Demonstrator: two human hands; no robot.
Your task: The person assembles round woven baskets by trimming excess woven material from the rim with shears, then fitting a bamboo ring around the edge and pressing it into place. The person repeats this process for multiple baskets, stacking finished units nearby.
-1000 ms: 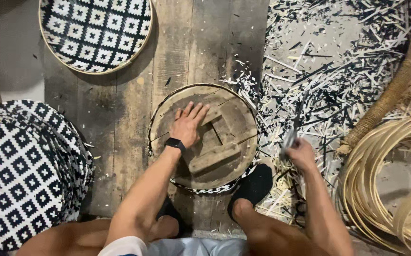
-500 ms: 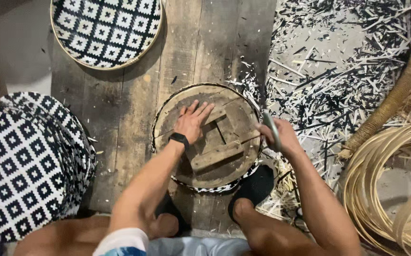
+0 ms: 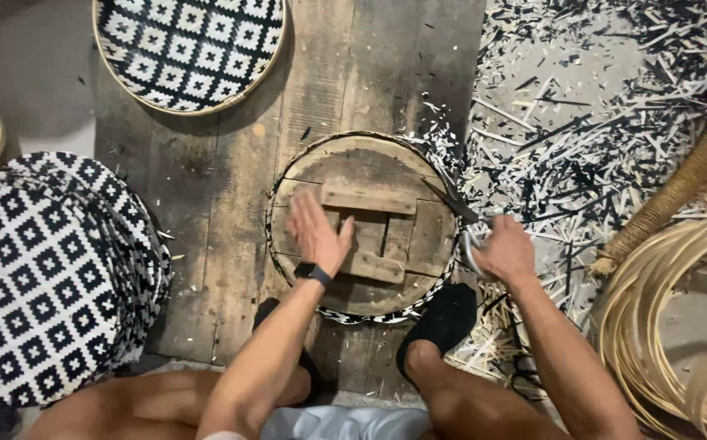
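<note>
The left hand (image 3: 318,235) lies flat, fingers spread, on the round wooden form (image 3: 365,224) — the right hand (image 3: 506,251), grip clamped on shears (image 3: 461,218), sits at its right rim.

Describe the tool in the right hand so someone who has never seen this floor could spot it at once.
Start at the round wooden form on the dark floor planks, with the left hand flat on top. At its right rim, the right hand grips scissors: pale metal handle loops, dark blades pointing up-left along the rim. Everything nearby is woven trays, cane coils or trimmings; this alone is metal.
</note>
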